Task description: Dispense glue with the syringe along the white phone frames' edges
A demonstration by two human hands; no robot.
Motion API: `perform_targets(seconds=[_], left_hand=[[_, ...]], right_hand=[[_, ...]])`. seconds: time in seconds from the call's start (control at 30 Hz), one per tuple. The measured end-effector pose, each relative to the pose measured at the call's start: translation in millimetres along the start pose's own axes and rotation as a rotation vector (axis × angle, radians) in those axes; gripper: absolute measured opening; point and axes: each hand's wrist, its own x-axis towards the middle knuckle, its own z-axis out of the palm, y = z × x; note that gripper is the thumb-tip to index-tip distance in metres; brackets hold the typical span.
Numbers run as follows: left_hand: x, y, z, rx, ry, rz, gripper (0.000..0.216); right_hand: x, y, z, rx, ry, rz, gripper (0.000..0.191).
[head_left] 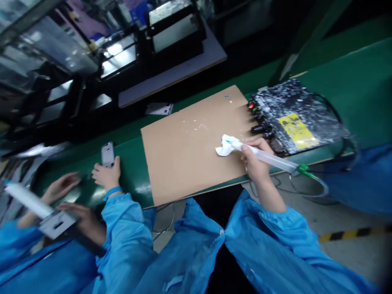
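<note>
1. The right hand [255, 157] grips a syringe [269, 157], its tip in a white wipe [225, 146] on the cardboard [183, 159].
2. The left hand [107, 175] closes on a small grey part [108, 154] on the green belt [131, 163].
3. A co-worker's hands [70, 204] work at the far left.
</note>
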Motion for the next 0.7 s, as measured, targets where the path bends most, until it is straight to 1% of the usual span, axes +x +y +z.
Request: perform_targets(seconds=[0.03, 0.1, 0.13, 0.2, 0.23, 0.3, 0.37, 0.47, 0.5, 0.53, 0.57, 0.6, 0.63, 0.7], left_hand=[[5, -2, 3, -0.031, 0.046, -0.08, 0.049], [15, -4, 3, -0.109, 0.102, -0.189, 0.062], [17, -4, 2, -0.147, 0.106, -0.206, 0.069], [12, -1, -1, -0.218, 0.103, -0.197, 0.073], [4, 3, -2, -0.262, 0.084, -0.156, 0.073], [-21, 16, 0, -0.369, 0.03, 0.018, 0.074], [-52, 35, 7, -0.474, -0.065, 0.345, 0.079], [-89, 65, 23, -0.421, -0.338, 0.718, 0.074], [-96, 73, 29, -0.399, -0.413, 0.819, 0.073], [-102, 81, 35, -0.386, -0.454, 0.899, 0.072], [-107, 87, 41, -0.387, -0.457, 0.949, 0.072], [-111, 92, 47, -0.395, -0.42, 0.961, 0.069], [-115, 96, 53, -0.396, -0.353, 0.933, 0.064], [-122, 104, 65, -0.359, -0.2, 0.824, 0.061]], right_hand=[[0, -1, 1, 0.001, -0.004, -0.006, 0.048], [0, -2, 3, 0.006, -0.017, -0.013, 0.05], [0, -2, 3, 0.006, -0.019, -0.014, 0.05], [1, -3, 3, -0.002, -0.023, -0.008, 0.051], [1, -3, 2, -0.012, -0.021, -0.007, 0.05], [1, -3, -2, -0.059, -0.014, -0.02, 0.047], [0, -4, -7, -0.156, -0.003, -0.065, 0.045], [-1, -9, -15, -0.332, 0.001, -0.153, 0.04], [-2, -11, -17, -0.376, -0.005, -0.178, 0.038], [-2, -12, -20, -0.411, -0.013, -0.199, 0.037], [-2, -14, -21, -0.438, -0.025, -0.217, 0.035], [-2, -15, -23, -0.464, -0.038, -0.231, 0.033], [-3, -17, -24, -0.49, -0.052, -0.242, 0.032], [-3, -19, -26, -0.551, -0.081, -0.259, 0.03]])
